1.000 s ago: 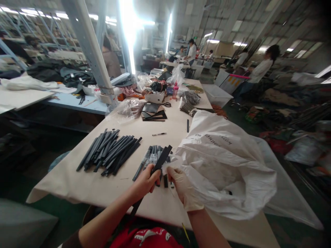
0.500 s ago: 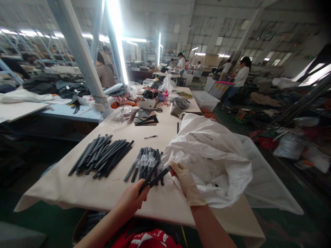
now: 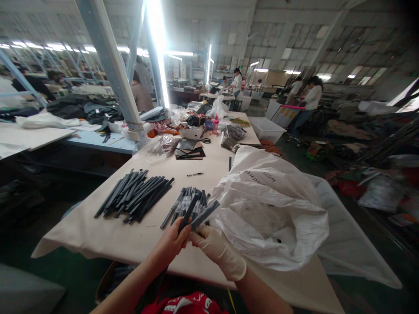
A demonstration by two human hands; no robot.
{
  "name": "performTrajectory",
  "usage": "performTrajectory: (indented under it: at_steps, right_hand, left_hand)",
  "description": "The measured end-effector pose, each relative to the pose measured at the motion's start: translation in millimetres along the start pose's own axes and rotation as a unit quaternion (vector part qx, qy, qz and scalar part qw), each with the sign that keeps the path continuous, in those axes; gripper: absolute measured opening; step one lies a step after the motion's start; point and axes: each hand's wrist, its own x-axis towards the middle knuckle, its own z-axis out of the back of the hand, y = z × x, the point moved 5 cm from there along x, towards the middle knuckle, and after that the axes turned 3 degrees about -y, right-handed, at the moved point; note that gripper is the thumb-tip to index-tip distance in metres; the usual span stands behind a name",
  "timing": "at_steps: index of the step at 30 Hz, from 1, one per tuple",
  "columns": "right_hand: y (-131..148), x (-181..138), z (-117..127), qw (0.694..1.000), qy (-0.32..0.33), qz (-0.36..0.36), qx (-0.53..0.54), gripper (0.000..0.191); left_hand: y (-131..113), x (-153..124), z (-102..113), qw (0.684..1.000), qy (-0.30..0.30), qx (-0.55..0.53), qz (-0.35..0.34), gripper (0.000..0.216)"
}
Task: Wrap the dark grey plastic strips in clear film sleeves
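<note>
My left hand [image 3: 175, 239], bare, is closed around a dark flat strip [image 3: 190, 208] that points up and away from me. Beside it a second strip [image 3: 206, 214], greyer and shinier, slants up to the right. My right hand [image 3: 218, 250] wears a pale glove and pinches near this strip's lower end, its fingertips meeting those of my left hand. Just beyond my hands lie several strips wrapped with clear plastic [image 3: 186, 203]. A large pile of loose dark strips [image 3: 134, 196] lies to the left. Right of my hands rests a white plastic sack [image 3: 262, 192], its mouth toward me.
A pen [image 3: 195, 174], black sheets [image 3: 190, 151], scissors [image 3: 205, 140] and a pink bottle [image 3: 215, 126] lie farther up the cloth-covered table [image 3: 78, 235]. A translucent bin [image 3: 353, 226] stands at the right. A metal post [image 3: 113, 65] rises at the left. Other people work in the background.
My right hand has moved left and down from the strip's far end to beside my left hand. The strip it pinches now shows a greyer, shinier face. The view has shifted slightly.
</note>
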Motion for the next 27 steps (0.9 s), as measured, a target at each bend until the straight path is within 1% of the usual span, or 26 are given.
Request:
performTrajectory:
  at_steps: [1, 2, 3, 5, 6, 8, 9, 10, 12, 14, 15, 17, 19, 20, 21, 23, 25, 27]
  right_hand:
    - [2, 3, 0, 0.999, -0.001, -0.004, 0.031, 0.032]
    - [3, 8, 2, 0.997, -0.024, -0.008, 0.074, 0.035]
    - [3, 13, 4, 0.991, -0.062, -0.011, 0.119, 0.039]
    - [0, 23, 3, 0.972, -0.135, -0.007, 0.191, 0.043]
    - [-2, 27, -2, 0.966, -0.147, -0.004, 0.214, 0.043]
    - [-7, 36, -17, 0.964, -0.112, -0.018, 0.241, 0.038]
    - [-9, 40, -23, 0.962, -0.091, -0.034, 0.255, 0.037]
    - [-11, 44, -26, 0.957, -0.084, -0.051, 0.273, 0.039]
    - [-13, 53, -25, 0.939, -0.112, -0.063, 0.318, 0.043]
    - [-16, 63, -24, 0.917, -0.164, -0.049, 0.361, 0.045]
    - [-20, 69, -28, 0.91, -0.17, -0.048, 0.376, 0.045]
    - [-32, 78, -42, 0.912, -0.14, -0.06, 0.38, 0.044]
    - [-47, 81, -54, 0.926, -0.112, -0.082, 0.351, 0.044]
    - [-54, 81, -55, 0.935, -0.113, -0.095, 0.323, 0.044]
    - [-61, 79, -52, 0.942, -0.128, -0.107, 0.29, 0.045]
    - [-71, 75, -34, 0.949, -0.185, -0.123, 0.224, 0.049]
    - [-76, 71, -8, 0.949, -0.241, -0.121, 0.165, 0.053]
    - [-80, 66, 26, 0.944, -0.29, -0.11, 0.109, 0.053]
  left_hand:
    - [0, 0, 2, 1.0, 0.008, 0.014, 0.006, 0.033]
    - [0, 1, 3, 0.999, 0.016, 0.027, 0.011, 0.03]
    - [-1, 2, 4, 0.999, 0.017, 0.034, 0.014, 0.027]
    - [-5, 6, 7, 0.999, -0.004, 0.031, 0.008, 0.027]
    - [-8, 9, 8, 1.0, -0.018, 0.024, 0.001, 0.027]
    - [-9, 16, 13, 0.999, -0.035, 0.011, -0.009, 0.028]
    - [-8, 19, 15, 0.999, -0.031, 0.009, -0.008, 0.028]
    - [-5, 22, 18, 1.0, -0.023, 0.01, -0.005, 0.027]
    - [2, 27, 25, 1.0, -0.009, 0.018, 0.005, 0.026]
    - [10, 32, 31, 1.0, -0.019, 0.021, 0.01, 0.028]
    - [15, 35, 33, 0.999, -0.028, 0.017, 0.012, 0.028]
    - [24, 43, 35, 0.999, -0.039, 0.005, 0.014, 0.028]
    - [39, 55, 37, 0.999, -0.03, -0.005, 0.023, 0.031]
    - [48, 64, 39, 0.999, -0.027, -0.004, 0.03, 0.032]
    - [58, 75, 43, 0.999, -0.03, 0.003, 0.04, 0.033]
    - [80, 103, 52, 0.995, -0.055, 0.033, 0.073, 0.032]
    - [101, 137, 59, 0.988, -0.08, 0.071, 0.111, 0.027]
    - [113, 171, 57, 0.985, -0.082, 0.085, 0.127, 0.021]
